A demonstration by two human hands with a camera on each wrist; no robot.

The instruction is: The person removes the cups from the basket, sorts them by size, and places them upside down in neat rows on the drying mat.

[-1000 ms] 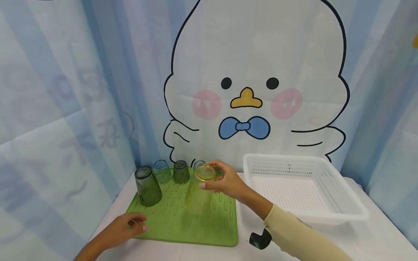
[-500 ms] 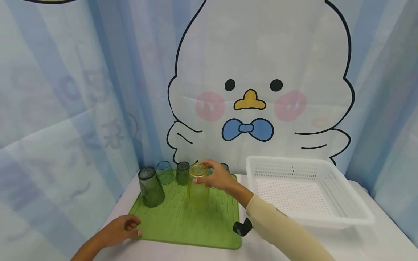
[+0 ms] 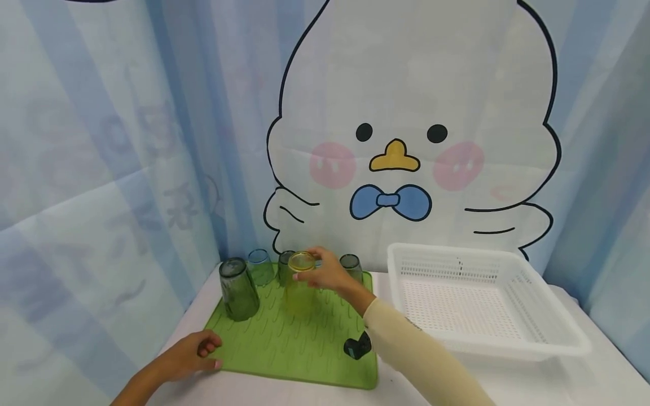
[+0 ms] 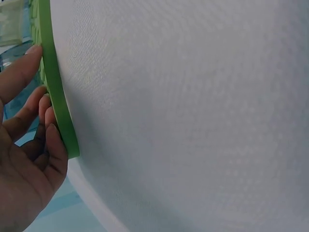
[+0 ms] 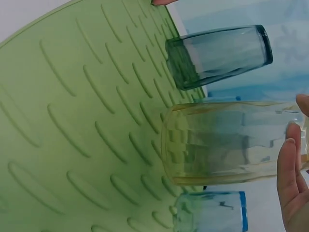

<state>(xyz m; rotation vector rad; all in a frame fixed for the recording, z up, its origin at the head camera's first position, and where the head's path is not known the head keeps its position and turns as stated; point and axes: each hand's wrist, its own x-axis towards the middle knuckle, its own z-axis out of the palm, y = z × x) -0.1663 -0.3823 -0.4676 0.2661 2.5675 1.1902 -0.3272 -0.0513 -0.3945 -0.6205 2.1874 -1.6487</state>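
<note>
My right hand (image 3: 325,273) grips a tall yellow-tinted drinking glass (image 3: 301,293) near its upper end. The glass is upright, narrower end up, over the green ribbed mat (image 3: 304,355); whether its lower rim touches the mat I cannot tell. In the right wrist view the yellow glass (image 5: 231,142) lies between a dark grey glass (image 5: 222,55) and a blue-edged one (image 5: 217,210). At the mat's near left corner, my left hand (image 3: 189,355) rests with loosely bent fingers, the fingertips touching the mat edge (image 4: 60,106).
A tall grey glass (image 3: 238,290) stands at the mat's left. Along the back are a blue-rimmed glass (image 3: 260,268), a small dark glass (image 3: 284,265) partly hidden, and another dark glass (image 3: 351,268). A white plastic basket (image 3: 487,349) sits right. A printed curtain (image 3: 406,84) hangs behind.
My right hand has carried the yellow glass left and downward onto or near the mat, uncovering the dark glass at back right. The left hand has stayed almost in place.
</note>
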